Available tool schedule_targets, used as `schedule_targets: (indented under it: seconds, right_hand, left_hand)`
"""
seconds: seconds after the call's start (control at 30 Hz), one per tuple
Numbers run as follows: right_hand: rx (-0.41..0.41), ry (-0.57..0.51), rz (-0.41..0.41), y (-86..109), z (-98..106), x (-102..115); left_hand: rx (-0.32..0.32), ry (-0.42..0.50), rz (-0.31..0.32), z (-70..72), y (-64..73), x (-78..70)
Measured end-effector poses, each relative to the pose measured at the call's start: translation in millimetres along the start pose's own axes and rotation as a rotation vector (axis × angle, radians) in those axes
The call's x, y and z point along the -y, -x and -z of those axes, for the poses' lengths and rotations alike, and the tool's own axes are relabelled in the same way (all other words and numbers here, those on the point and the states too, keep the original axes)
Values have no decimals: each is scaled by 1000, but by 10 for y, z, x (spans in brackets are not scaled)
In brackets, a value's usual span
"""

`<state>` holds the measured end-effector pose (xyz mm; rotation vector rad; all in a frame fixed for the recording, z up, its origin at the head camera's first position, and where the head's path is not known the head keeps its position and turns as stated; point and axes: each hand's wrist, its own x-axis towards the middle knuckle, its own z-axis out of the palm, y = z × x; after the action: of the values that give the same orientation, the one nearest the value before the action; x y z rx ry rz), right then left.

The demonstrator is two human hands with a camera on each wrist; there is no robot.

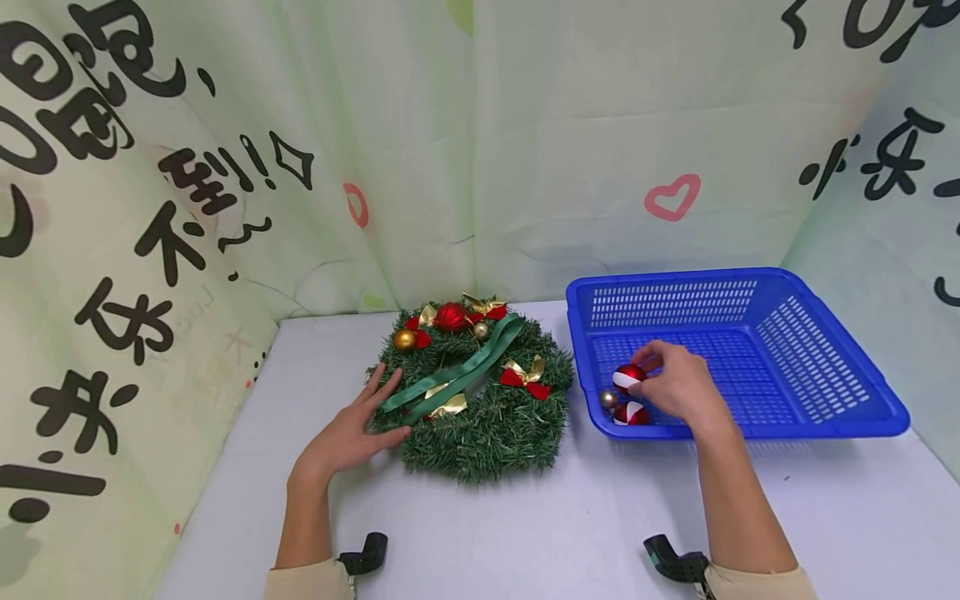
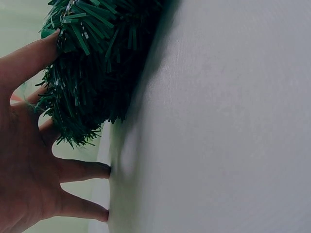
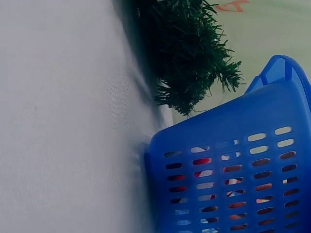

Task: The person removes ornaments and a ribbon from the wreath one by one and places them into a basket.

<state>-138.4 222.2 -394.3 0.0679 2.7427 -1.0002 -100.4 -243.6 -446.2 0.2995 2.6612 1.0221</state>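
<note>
A green wreath [image 1: 480,442] lies on the table, with a green ribbon [image 1: 457,375], red and gold bows [image 1: 527,379], a red ball [image 1: 452,317] and a gold ball [image 1: 404,339] on it. My left hand [image 1: 351,433] touches the wreath's left edge, fingers spread; in the left wrist view two of its fingertips [image 2: 104,170] meet the table. Inside the blue basket [image 1: 892,408], my right hand [image 1: 682,387] pinches a red-and-white ball [image 1: 627,379]. Beside it sit another red-and-white ball [image 1: 632,413] and a small gold ball [image 1: 608,399]. The basket wall mostly hides this hand in the right wrist view.
The basket's left rim stands close to the wreath's right side. A white cloth [image 1: 525,533] covers the table. Printed curtains [image 1: 540,150] hang behind and at both sides. Black wrist mounts [image 1: 366,553] show near both sleeves.
</note>
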Motion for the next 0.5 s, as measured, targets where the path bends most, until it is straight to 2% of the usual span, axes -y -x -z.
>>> schedule_targets:
  seconds: [0.5]
  right_hand:
    - [30, 36, -2, -11, -1, -31]
  left_hand:
    - [2, 1, 0, 1, -3, -3]
